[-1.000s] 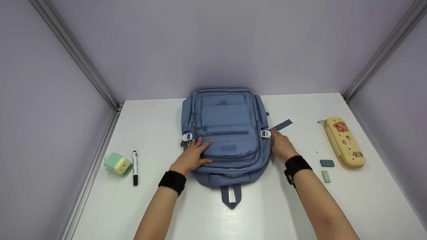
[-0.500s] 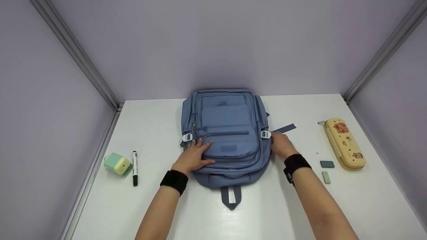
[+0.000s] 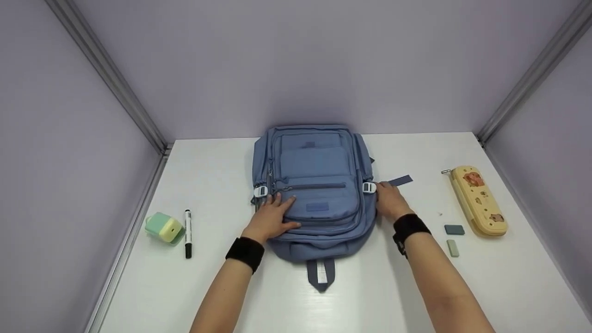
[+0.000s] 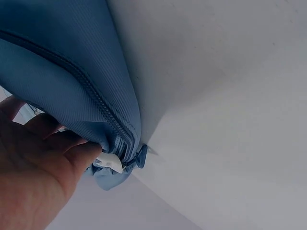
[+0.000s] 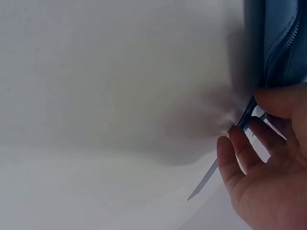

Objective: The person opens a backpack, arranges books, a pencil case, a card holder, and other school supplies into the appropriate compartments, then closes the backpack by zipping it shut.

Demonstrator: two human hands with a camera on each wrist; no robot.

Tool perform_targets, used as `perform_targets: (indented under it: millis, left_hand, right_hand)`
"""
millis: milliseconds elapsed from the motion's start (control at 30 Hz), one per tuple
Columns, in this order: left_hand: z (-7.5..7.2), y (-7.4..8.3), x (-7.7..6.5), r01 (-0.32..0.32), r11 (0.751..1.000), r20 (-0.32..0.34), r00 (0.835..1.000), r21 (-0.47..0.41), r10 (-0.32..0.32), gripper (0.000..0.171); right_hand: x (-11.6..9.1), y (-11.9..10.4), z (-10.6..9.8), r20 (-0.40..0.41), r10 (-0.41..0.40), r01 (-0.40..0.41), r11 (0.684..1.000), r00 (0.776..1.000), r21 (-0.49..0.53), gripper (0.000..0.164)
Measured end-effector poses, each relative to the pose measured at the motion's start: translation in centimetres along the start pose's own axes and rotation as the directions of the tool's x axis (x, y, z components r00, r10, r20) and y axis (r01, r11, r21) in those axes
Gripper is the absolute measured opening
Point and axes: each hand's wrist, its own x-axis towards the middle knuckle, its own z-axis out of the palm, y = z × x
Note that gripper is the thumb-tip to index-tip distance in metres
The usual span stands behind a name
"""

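A blue backpack [image 3: 314, 162] lies on its back on the white table, its grab loop [image 3: 321, 276] toward me. My left hand [image 3: 268, 221] rests spread on its left front, beside a white buckle [image 3: 260, 191]. At the right side my right hand [image 3: 391, 201] pinches a dark blue webbing strap [image 3: 401, 180] close to the other white buckle [image 3: 368, 187]. The strap's free end sticks out past the fingers. In the right wrist view, thumb and fingertips meet at the strap [image 5: 247, 115] near the bag's edge. The left wrist view shows fingers along a curved zipper [image 4: 91, 93].
Left of the bag are a green and yellow block-shaped item [image 3: 163, 227] and a white marker [image 3: 188, 233] with a black cap. On the right lie a yellow pencil case [image 3: 478, 200], a dark teal block [image 3: 454, 229] and a pale green block [image 3: 452, 248]. Walls enclose the table.
The strap's free end has swung a little right and toward me as the right hand keeps hold near the buckle. My left hand has slid slightly right on the bag.
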Motion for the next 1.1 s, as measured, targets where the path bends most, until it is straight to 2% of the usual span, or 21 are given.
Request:
perform_targets:
  millis: [200,333,533,700,1100]
  left_hand:
    - [0.2,-0.1,0.1,-0.006,1.0,-0.006,1.0,-0.007,0.006,0.083]
    - [0.3,-0.1,0.2,-0.008,1.0,0.001,1.0,-0.001,0.008,0.083]
    - [0.4,0.0,0.3,-0.009,1.0,-0.008,1.0,0.011,0.009,0.082]
    - [0.7,0.4,0.3,0.008,0.997,-0.013,1.0,0.08,-0.007,0.083]
    - [0.9,1.0,0.4,0.033,0.987,-0.05,0.998,0.154,-0.026,0.077]
  right_hand:
    - [-0.3,0.4,0.7,-0.062,0.039,-0.035,0.998,0.997,0.054,0.028]
    - [-0.6,0.4,1.0,-0.082,0.1,-0.092,0.992,0.992,0.091,0.02]
    - [-0.3,0.3,0.6,-0.033,0.18,-0.176,0.979,0.983,0.102,0.016]
    - [-0.1,0.3,0.0,-0.018,0.242,-0.236,0.96,0.97,0.15,0.024]
    - [-0.6,0.2,-1.4,0.05,0.21,-0.213,0.976,0.976,0.046,0.027]
